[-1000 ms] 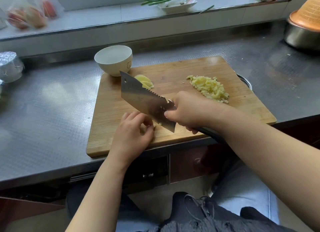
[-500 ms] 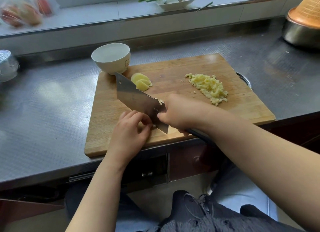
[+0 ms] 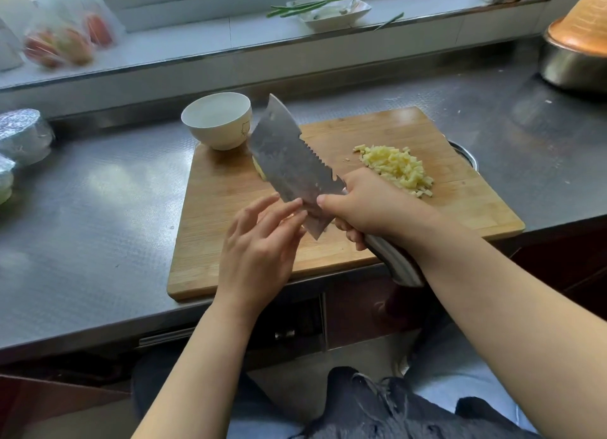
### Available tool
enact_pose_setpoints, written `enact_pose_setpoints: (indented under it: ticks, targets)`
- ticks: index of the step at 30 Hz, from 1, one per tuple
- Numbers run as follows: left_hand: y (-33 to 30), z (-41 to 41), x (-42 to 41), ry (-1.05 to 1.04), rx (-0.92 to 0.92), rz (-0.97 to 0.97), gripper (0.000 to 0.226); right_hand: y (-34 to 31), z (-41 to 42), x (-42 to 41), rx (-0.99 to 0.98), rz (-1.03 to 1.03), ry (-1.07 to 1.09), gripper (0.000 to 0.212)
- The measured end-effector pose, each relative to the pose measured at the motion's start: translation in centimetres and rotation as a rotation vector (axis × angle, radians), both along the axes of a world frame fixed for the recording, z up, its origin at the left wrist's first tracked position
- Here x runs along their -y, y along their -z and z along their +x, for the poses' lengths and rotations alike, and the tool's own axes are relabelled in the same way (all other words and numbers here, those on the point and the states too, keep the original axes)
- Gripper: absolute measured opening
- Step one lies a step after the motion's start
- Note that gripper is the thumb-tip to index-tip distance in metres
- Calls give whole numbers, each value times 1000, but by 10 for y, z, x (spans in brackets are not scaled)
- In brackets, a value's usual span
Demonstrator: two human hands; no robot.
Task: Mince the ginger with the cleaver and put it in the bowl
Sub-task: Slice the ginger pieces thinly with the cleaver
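- Right hand (image 3: pixel 371 205) wrapped around the cleaver (image 3: pixel 289 162) at the handle, blade lifted off the cutting board (image 3: pixel 230 241) and tilted, tip pointing far-left toward the bowl.
- Left hand (image 3: pixel 259 241) loose-fingered, straight fingertips (image 3: pixel 297 205) touching the near flat of the blade, gripping nothing; probably wiping off stuck bits, though none can be made out.
- Minced ginger (image 3: pixel 397 169) heaped on the right part of the board, just far of the right hand: a good share of the mincing looks done.
- Ginger slices (image 3: pixel 259 171) barely showing at the blade's left edge, mostly hidden behind it; apparently uncut, so more chopping left.
- Bowl (image 3: pixel 216 120) white, standing at the far-left corner of the board, touching or just overlapping its edge; no ginger visible inside, so the transfer not yet begun.
- Steel counter (image 3: pixel 98 208) under the board; foil-covered containers (image 3: pixel 23 136) at the far left.
- White dish with green stalks (image 3: pixel 328 10) on the far ledge, metal pot (image 3: pixel 574 64) at the far right.
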State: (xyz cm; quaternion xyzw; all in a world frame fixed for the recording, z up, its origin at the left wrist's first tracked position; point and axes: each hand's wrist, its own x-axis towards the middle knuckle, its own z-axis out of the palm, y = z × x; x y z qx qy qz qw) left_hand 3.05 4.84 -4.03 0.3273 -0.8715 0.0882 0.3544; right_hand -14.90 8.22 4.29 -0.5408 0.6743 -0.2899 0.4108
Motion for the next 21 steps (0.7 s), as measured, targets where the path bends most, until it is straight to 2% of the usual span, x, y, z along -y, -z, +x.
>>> enact_pose_setpoints:
  ticks: [3,6,11,15,21]
  targets:
    - [3,8,4,-1,29,-2,24,0,-5,-1,83,8,61,22]
    - [3,14,7,-14,25,16,21,-3,-8,-1,84,46,59,18]
    - [-7,21,18,-101,-172,26,18,-5,3,-3,52,126,-75,9]
    - [-9,20,24,-146,-284,12,14,1,11,0,-12,184,-160,16]
    - [-4,13,27,-115,-300,-40,13,0,-20,0,-31,202,-74,8]
